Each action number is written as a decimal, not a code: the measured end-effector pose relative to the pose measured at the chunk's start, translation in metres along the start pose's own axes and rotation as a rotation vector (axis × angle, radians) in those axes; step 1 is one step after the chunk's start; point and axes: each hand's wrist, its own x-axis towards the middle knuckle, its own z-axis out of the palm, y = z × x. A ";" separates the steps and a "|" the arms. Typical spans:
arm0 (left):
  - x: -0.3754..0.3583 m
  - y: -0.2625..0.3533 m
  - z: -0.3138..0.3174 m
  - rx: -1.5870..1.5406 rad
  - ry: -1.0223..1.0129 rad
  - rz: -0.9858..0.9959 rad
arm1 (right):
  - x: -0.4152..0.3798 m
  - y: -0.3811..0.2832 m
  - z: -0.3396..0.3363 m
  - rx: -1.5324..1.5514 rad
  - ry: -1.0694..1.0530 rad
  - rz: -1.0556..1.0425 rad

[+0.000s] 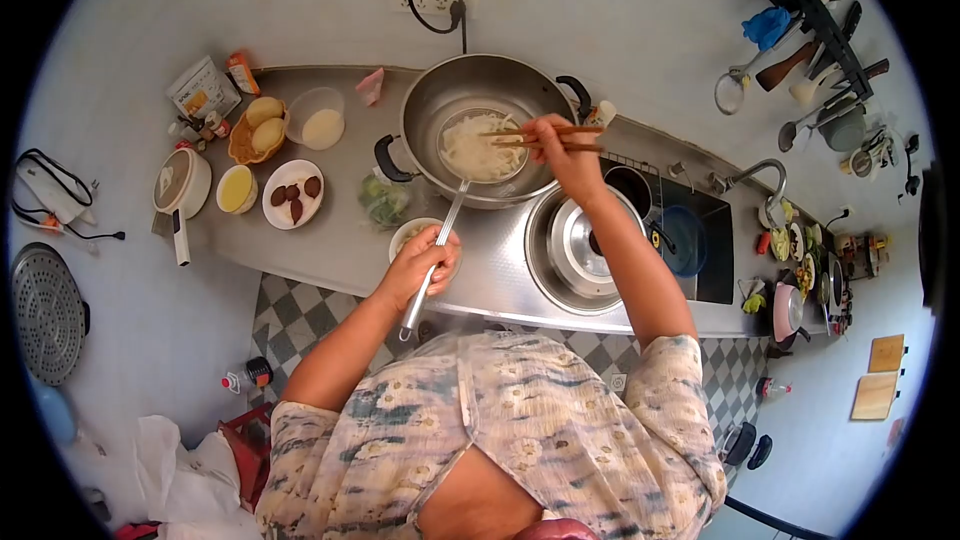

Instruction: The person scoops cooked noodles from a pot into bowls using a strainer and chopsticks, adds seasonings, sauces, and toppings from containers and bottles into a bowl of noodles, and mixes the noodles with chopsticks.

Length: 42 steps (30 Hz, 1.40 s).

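A wide two-handled metal pot [428, 90] stands at the back of the counter. Inside it rests a long-handled strainer [457, 202] filled with pale, noodle-like strips [476, 148]. My left hand [422, 267] is wrapped round the strainer's handle, above the front of the counter. A pair of wooden chopsticks [586, 147] is gripped in my right hand [566, 158] over the pot's right side, their tips among the strips. Partly hidden behind my left hand is a pale bowl [402, 238]. A plastic bag of greens [383, 202] lies just left of the pot.
To the left are a plate of dark pieces [312, 215], a yellow-filled bowl [237, 189], a basket of potatoes [242, 148] and a small lidded pan [182, 185]. At right, a lidded metal pot [575, 258] neighbours the sink [715, 285] and its faucet [745, 175].
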 end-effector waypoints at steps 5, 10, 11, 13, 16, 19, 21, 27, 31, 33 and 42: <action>-0.005 0.001 -0.001 0.009 -0.023 -0.025 | 0.013 0.017 -0.001 -0.010 -0.035 0.017; -0.010 0.008 0.000 0.030 -0.008 -0.047 | 0.022 -0.017 -0.002 0.050 0.050 0.033; -0.011 0.008 0.000 0.025 -0.005 -0.045 | 0.027 -0.012 -0.008 0.064 0.043 -0.025; -0.012 0.008 -0.003 0.031 -0.018 -0.046 | 0.028 -0.013 -0.008 0.045 -0.062 0.054; -0.013 0.011 -0.002 0.068 -0.026 -0.072 | 0.037 -0.006 -0.004 0.019 -0.094 0.010; -0.014 0.011 0.000 0.080 -0.029 -0.072 | 0.043 -0.008 0.001 -0.014 -0.017 -0.040; -0.015 0.012 -0.001 0.076 -0.034 -0.064 | 0.044 -0.012 0.000 -0.066 0.007 -0.043; -0.010 0.010 -0.006 0.025 -0.037 -0.037 | 0.026 -0.025 -0.009 -0.218 -0.203 0.013; -0.007 0.008 -0.006 0.026 -0.033 -0.027 | 0.031 -0.041 -0.024 -0.201 -0.217 0.072; -0.006 0.007 -0.005 0.021 -0.041 -0.021 | 0.037 -0.044 -0.028 -0.172 -0.154 0.065; -0.014 0.013 -0.001 0.017 -0.052 -0.040 | 0.053 0.004 -0.041 -0.125 0.075 0.030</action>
